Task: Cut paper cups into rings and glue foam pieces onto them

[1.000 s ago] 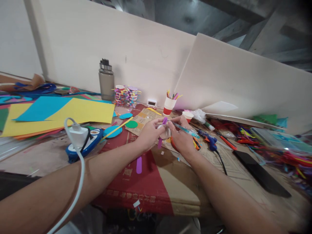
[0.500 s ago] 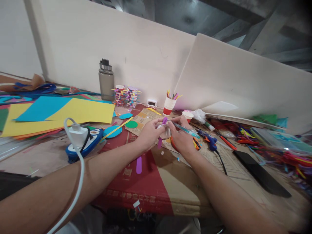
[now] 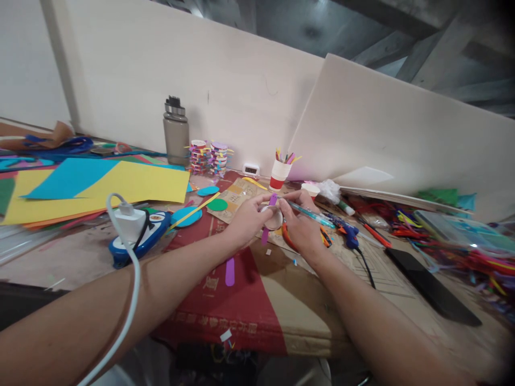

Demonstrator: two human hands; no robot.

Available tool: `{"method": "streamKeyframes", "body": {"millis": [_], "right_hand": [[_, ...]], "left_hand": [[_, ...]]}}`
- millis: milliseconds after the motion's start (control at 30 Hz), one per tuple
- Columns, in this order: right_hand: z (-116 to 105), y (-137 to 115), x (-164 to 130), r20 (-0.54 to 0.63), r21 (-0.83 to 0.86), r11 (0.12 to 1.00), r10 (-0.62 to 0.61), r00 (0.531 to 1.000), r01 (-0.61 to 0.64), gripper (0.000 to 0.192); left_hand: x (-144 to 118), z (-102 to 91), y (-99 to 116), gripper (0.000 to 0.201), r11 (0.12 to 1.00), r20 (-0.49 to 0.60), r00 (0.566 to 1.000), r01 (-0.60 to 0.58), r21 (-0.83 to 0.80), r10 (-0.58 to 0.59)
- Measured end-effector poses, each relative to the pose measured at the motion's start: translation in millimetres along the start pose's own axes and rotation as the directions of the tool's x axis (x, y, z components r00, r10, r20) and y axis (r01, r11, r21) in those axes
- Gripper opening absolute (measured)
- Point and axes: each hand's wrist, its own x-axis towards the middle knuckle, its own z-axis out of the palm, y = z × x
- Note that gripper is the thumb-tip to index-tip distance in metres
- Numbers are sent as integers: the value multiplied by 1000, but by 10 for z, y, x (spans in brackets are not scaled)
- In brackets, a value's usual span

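Note:
Near the middle of the table, my left hand [image 3: 249, 219] is closed around a small white round piece [image 3: 274, 221], perhaps a paper cup seen end-on. Purple paper strips [image 3: 265, 236] stick out from it above and below. My right hand [image 3: 304, 229] grips a teal see-through pen [image 3: 316, 216], its tip end at the upper purple strip. The right fingers also come close to the round piece; whether they touch it is hard to tell. Orange-handled scissors [image 3: 286, 237] lie partly hidden beneath the right hand. A loose purple strip [image 3: 229, 272] rests on the red cardboard below my left wrist.
A power strip [image 3: 140, 238] with a white cable stands left, beside coloured paper sheets [image 3: 132, 185]. Behind are a bottle [image 3: 176, 134], two stacked paper-cup towers [image 3: 218, 159] and a cup of strips [image 3: 279, 174]. A blue glue gun [image 3: 349, 233] and black phone [image 3: 432, 287] lie right.
My right hand and the pen have shifted very slightly to the right. The white round piece has tilted a little; both hands keep their holds.

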Motion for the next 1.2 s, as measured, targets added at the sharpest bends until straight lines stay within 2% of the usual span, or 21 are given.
{"method": "streamKeyframes", "body": {"millis": [800, 1200], "right_hand": [[-4, -21, -3, 43, -23, 1000, -4, 999, 5, 12], [8, -20, 4, 15, 2, 1000, -15, 1000, 15, 10]], "left_hand": [[9, -12, -25, 44, 997, 7, 1000, -9, 75, 9], [-14, -5, 20, 43, 994, -13, 1000, -14, 104, 15]]}}
